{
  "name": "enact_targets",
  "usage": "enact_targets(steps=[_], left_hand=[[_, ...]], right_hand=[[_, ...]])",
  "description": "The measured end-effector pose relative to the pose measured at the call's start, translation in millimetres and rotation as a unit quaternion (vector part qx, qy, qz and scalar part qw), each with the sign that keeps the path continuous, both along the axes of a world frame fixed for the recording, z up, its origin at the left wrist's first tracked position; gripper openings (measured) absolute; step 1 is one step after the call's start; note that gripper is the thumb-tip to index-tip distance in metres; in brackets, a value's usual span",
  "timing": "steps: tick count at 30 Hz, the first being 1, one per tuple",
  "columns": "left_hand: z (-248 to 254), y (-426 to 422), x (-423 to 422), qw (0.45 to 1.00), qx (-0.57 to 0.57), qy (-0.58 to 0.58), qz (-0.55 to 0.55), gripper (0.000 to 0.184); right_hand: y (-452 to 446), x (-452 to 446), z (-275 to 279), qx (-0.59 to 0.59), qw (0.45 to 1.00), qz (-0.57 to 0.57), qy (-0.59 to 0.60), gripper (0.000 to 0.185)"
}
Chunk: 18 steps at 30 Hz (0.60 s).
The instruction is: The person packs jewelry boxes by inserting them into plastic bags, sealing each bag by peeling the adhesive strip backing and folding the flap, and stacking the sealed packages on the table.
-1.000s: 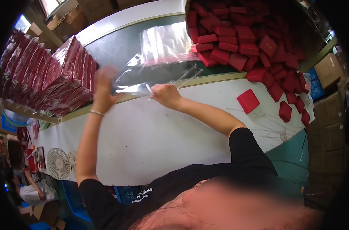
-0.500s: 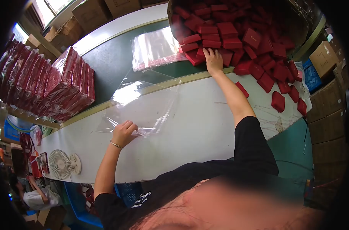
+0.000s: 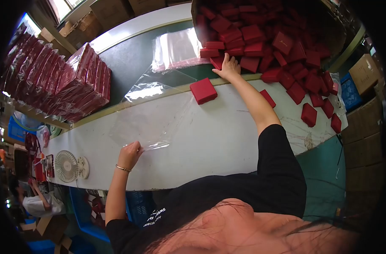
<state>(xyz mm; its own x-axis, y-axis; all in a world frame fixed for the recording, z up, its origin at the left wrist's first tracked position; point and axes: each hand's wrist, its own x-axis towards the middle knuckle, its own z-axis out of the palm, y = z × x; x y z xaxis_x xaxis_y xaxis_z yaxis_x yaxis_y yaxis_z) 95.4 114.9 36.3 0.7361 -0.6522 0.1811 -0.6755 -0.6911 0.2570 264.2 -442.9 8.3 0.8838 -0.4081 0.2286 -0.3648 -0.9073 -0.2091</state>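
Note:
My left hand [image 3: 130,155] is closed on the near corner of a clear plastic bag [image 3: 146,122], which lies across the white tabletop toward the green strip. My right hand [image 3: 229,68] reaches to the near edge of a heap of red boxes [image 3: 252,33]. Its thumb and fingers are spread beside a red box [image 3: 217,63]; whether they press on it I cannot tell. Between the bag and my right forearm, a single red box [image 3: 203,90] rests at the table's raised edge. Another red box [image 3: 267,98] lies just right of that forearm.
A stack of flat clear bags [image 3: 176,48] lies beyond. At left stand wrapped packs of red boxes [image 3: 80,76] and a white fan [image 3: 67,166]. Loose red boxes [image 3: 309,114] lie near the right end. A person [image 3: 40,203] is at lower left, near cartons.
A single red box now sits beside the bag, away from the heap. My right hand's fingers have spread at the heap. My left hand has shifted slightly down and left, still holding the bag.

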Motion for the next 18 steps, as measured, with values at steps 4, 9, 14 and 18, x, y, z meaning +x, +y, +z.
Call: enact_targets(steps=[4,9,14,18], left_hand=[[12,-1,-21,1.000,-0.009,-0.011,0.018,0.031],[23,12,-48,0.996,0.059,0.067,0.003,0.051],[9,10,-69,0.966,0.038,0.245,0.077,0.059],[-10,14,-93,0.971,-0.019,0.215,0.106,0.052]], right_hand=[[22,-7,35,0.014,0.999,-0.008,0.036,0.091],[89,-89,24,0.021,0.984,0.131,-0.121,0.086],[134,-122,19,0.070,0.991,0.114,-0.018,0.089],[134,-122,37,0.130,0.967,0.208,-0.074,0.090]])
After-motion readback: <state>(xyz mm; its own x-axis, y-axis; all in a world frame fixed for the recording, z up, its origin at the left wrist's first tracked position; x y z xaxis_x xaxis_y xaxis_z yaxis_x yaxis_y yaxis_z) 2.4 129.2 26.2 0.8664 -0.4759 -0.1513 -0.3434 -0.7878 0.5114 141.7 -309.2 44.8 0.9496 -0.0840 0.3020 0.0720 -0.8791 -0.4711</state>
